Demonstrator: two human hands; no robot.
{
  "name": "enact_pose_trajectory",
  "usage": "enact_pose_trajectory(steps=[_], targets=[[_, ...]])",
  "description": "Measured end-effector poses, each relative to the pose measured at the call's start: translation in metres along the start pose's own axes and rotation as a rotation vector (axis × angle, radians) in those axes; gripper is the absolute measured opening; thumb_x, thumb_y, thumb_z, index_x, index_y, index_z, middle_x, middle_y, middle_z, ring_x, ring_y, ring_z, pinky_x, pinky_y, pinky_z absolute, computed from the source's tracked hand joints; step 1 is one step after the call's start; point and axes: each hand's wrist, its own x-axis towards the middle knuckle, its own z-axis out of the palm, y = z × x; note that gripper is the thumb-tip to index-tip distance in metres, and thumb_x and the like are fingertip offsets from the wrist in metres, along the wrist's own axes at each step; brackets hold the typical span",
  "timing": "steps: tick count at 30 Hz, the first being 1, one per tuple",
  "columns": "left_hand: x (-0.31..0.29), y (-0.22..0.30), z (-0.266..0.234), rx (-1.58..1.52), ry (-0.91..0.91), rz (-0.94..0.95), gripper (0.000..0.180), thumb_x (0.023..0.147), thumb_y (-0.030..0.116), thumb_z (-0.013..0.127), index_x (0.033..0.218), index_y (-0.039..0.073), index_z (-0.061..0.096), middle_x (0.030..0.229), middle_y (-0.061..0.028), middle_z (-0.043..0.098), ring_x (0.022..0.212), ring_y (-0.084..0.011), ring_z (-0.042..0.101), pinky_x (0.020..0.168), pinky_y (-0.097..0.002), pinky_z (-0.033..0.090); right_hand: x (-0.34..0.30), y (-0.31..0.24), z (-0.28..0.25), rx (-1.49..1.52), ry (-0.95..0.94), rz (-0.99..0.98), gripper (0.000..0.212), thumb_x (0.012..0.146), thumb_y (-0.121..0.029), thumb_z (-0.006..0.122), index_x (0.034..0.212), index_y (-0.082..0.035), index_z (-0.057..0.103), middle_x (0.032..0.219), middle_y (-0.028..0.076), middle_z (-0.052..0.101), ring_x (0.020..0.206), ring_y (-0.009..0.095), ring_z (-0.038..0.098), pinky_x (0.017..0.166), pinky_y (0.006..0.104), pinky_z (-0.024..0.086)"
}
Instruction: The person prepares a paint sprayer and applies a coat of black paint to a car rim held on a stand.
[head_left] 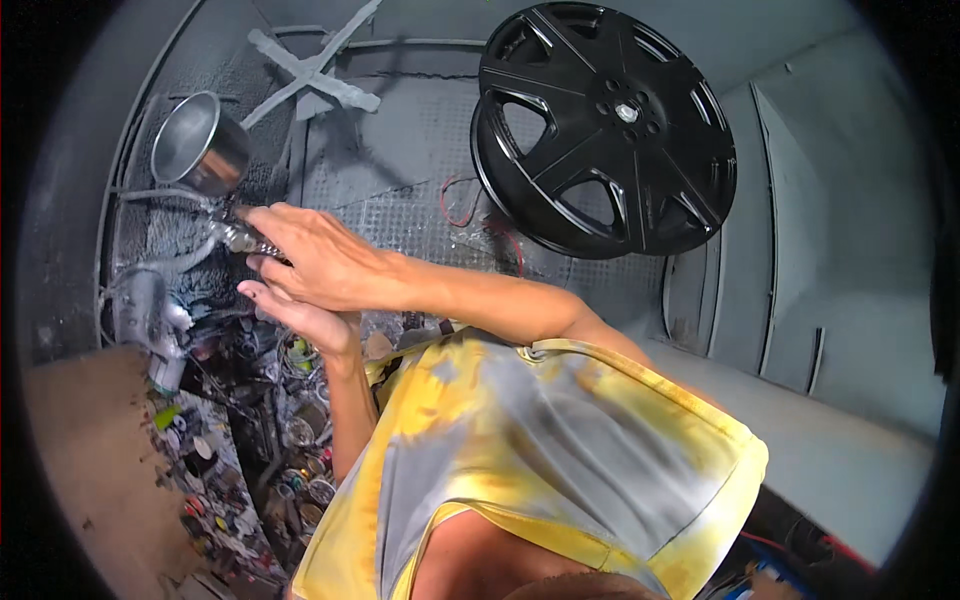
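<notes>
A spray gun (237, 238) with a shiny metal cup (215, 155) on top is off to my left. My right arm reaches across to it, and my right hand (325, 258) is closed about its back part, with the index finger and thumb near the ribbed metal. Directly below, my left hand (305, 318) lies close against the right one. Its thumb points outward toward the gun. The other left fingers are hidden, so I cannot tell what they grip. The gun's handle is out of sight behind my hands.
A large black wheel (575, 85) stands at the far right of my hands. Grey-coated crossed bars (312, 75) are at the back left. A grey-coated rack (165, 262) is beside the gun. Cups and cans (300, 430) crowd the lower left. A red cord (458, 215) lies beyond.
</notes>
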Motion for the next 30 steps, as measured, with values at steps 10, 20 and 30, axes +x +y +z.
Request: enact_pose_trajectory(steps=[10,20,30], targets=[[0.042,0.014,-0.044,0.017,-0.448,-0.029,0.075,0.108,0.060,0.019,0.164,0.010,0.005,0.165,-0.0113,0.022,0.151,-0.0260,0.026,0.125,-0.0410,0.019,0.051,-0.034,0.027,-0.191,0.147,0.063,0.044,0.090,-0.018,0.073,0.128,-0.004,0.054,0.098,0.025,0.070,0.088,0.045,0.069,0.075,0.0499,0.056],[0.036,0.066,-0.040,0.082,-0.956,0.154,0.063,0.109,0.028,0.040,0.157,-0.003,0.013,0.157,-0.0221,0.030,0.143,-0.0292,0.037,0.119,-0.0387,0.029,0.055,-0.108,0.000,-0.383,0.298,0.205,0.031,0.097,-0.012,0.067,0.122,-0.001,0.052,0.089,0.019,0.070,0.077,0.027,0.073,0.067,0.0410,0.054],[-0.015,0.078,0.003,-0.398,-1.169,-0.358,0.027,0.096,0.001,0.068,0.121,-0.007,0.060,0.121,-0.0120,0.065,0.104,-0.0167,0.067,0.091,-0.0352,0.061,0.021,-0.215,-0.044,-0.087,0.470,0.116,0.020,0.103,-0.013,0.061,0.118,-0.002,0.058,0.093,0.008,0.072,0.081,0.010,0.069,0.052,0.0205,0.054]])
